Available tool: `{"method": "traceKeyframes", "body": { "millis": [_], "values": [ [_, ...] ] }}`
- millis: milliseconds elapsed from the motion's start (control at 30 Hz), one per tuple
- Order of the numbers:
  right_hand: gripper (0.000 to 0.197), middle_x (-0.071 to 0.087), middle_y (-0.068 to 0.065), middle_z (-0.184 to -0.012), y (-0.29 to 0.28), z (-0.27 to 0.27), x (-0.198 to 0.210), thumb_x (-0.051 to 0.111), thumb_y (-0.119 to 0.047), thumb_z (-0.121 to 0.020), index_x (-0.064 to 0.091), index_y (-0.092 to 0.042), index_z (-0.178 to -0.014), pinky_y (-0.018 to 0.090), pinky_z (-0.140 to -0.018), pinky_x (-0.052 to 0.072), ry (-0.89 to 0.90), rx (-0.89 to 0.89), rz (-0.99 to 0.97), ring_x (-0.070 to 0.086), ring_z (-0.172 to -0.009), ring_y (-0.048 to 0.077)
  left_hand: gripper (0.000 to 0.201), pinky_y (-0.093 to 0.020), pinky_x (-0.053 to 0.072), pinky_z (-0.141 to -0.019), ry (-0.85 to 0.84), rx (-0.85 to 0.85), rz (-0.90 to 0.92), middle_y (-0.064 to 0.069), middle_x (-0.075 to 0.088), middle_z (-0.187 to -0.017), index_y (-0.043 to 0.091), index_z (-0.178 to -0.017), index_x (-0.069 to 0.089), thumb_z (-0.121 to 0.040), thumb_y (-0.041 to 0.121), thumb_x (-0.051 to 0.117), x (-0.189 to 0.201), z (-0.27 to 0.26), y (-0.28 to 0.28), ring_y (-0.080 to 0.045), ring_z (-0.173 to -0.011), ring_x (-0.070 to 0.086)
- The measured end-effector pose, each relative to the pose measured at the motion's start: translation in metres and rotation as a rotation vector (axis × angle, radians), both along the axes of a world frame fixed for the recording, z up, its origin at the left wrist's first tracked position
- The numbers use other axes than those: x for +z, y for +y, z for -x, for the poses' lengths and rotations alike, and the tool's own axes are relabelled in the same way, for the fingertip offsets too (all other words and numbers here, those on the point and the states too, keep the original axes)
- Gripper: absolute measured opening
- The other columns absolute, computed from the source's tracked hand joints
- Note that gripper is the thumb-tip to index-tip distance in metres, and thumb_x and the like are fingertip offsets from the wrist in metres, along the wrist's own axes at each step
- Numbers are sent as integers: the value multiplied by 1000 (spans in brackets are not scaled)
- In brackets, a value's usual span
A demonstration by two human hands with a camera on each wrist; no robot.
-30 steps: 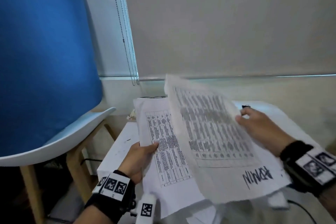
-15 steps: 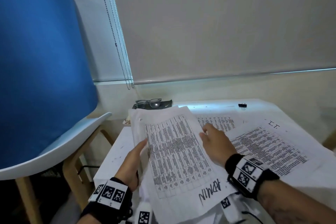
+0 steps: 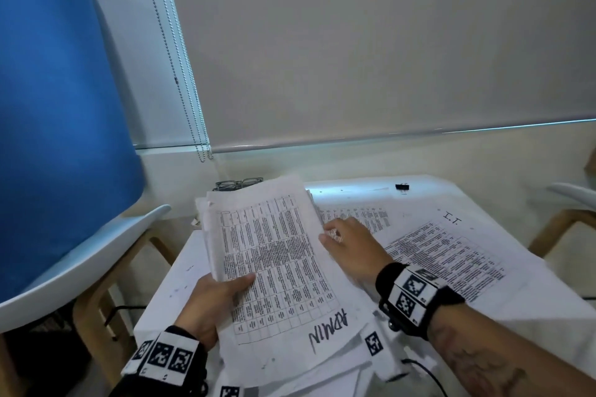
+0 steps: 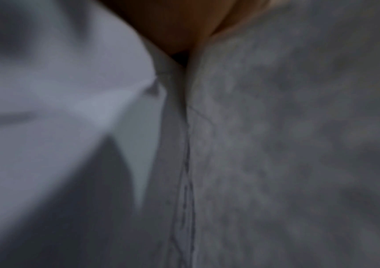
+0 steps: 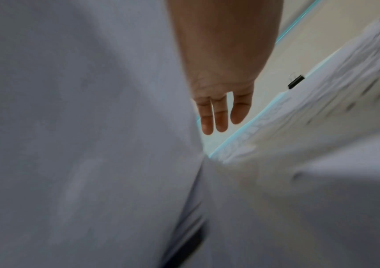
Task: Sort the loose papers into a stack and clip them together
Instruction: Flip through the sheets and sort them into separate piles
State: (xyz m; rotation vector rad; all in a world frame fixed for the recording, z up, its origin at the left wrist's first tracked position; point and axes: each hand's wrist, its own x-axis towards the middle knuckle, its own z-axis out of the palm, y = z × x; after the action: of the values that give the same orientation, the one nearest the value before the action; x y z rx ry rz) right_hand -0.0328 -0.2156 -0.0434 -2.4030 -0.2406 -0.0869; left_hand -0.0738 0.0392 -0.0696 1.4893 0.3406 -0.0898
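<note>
Stack (image 3: 271, 261): I hold it raised off the table (image 3: 361, 190), tilted, left of the loose sheets (image 3: 445, 255); the top page reads ADMIN at its near end.
Handling: light, floppy paper, I judge; the edges are uneven and pages could slide or crease, so I would take hold along a long edge, thumb on top, fingers beneath.
Left hand (image 3: 213, 303): I grip the stack's left edge, thumb across the top page, fingers hidden behind.
Right hand (image 3: 351, 245): palm down at the stack's right edge, fingers nearly straight, tips at the page margin; in the wrist view they point loosely spread toward the table's far side.
Clip (image 3: 402, 186): black, alone, well beyond the stack near the table's far edge.
Glasses (image 3: 238, 183): just behind the stack's far end.
Left to do: I think the loose sheets remain to be gathered before clipping.
</note>
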Motion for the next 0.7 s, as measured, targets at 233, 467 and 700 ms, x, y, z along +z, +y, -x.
{"method": "traceKeyframes", "body": {
  "millis": [233,467,700],
  "values": [
    [45,46,3,-146,-88,-16,26,69,-23,-90,54,-22,-132,36,-103,43,253,-6,212,49,-125,21,16,-51,61,-74,22,-6,-124,-24,78,-87,-8,-102,68,-88,-1,67,4,-4,9,-40,-76,75],
    [106,36,-1,-157,-98,-41,41,93,-42,-55,38,-41,-146,48,-103,48,393,36,546,52,-128,28,17,-47,62,-61,66,-15,-172,-23,78,-80,-6,-102,65,-88,2,70,-3,-8,10,-42,-73,75],
    [68,65,0,-123,-88,-57,46,88,-43,-66,52,-25,-121,32,-84,50,422,124,716,59,-91,19,21,-71,53,-78,59,42,-169,-41,68,-96,-7,-95,71,-78,2,80,-13,-15,12,-60,-92,66]
  ]
}}
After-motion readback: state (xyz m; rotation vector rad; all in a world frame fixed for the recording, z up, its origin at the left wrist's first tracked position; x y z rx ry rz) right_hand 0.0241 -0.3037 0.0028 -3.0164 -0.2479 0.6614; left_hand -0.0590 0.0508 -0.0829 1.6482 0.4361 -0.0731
